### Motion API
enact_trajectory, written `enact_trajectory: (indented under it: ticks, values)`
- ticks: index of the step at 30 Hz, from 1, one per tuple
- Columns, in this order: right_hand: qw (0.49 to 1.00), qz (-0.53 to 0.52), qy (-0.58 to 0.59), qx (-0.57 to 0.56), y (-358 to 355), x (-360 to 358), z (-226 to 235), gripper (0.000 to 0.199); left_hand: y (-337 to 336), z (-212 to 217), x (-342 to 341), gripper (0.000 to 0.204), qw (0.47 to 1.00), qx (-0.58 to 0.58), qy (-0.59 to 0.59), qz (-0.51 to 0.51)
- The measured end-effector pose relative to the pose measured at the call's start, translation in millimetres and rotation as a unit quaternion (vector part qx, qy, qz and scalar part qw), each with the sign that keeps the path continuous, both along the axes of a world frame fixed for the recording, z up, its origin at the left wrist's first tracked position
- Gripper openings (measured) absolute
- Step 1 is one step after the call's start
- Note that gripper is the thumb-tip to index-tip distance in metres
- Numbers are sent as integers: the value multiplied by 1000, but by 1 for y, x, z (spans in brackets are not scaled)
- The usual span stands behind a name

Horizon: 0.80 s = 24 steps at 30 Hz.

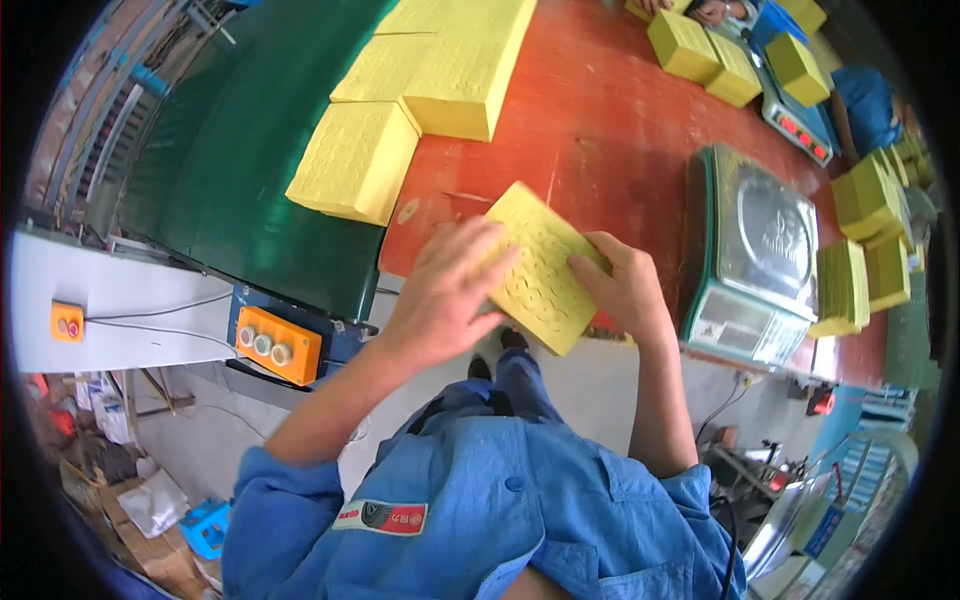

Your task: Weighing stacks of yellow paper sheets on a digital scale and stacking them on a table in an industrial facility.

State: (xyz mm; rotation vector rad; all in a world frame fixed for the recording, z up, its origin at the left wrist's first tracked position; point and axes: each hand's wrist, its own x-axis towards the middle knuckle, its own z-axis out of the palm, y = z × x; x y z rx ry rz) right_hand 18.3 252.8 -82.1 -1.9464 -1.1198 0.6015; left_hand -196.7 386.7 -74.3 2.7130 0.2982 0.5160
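Between my hands, near the front edge of the red table (590,140), is a tilted yellow stack of paper (545,275) with curved cut marks across its top. My left hand (435,290) grips its left side, fingers a little apart and slightly blurred. On the right, my right hand (630,285) clasps the other side, with the thumb on top and the other fingers mostly hidden. More yellow paper stacks (350,155) stand close together to the far left, where the red table meets a green conveyor belt (240,150).
A weighing scale (760,225) with a metal pan stands on my right. Beyond it are another scale (800,130) with a lit red display, further yellow blocks (685,45) and a co-worker's hand (712,12). An orange button box (278,345) is mounted below the belt.
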Motion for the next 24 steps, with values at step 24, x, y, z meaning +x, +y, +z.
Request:
enact_trajectory:
  ticks: [24]
  values:
    - [723,-163,651,160,-82,-74,-116,50,-64,-49,-15,75,621,-754,-119,178]
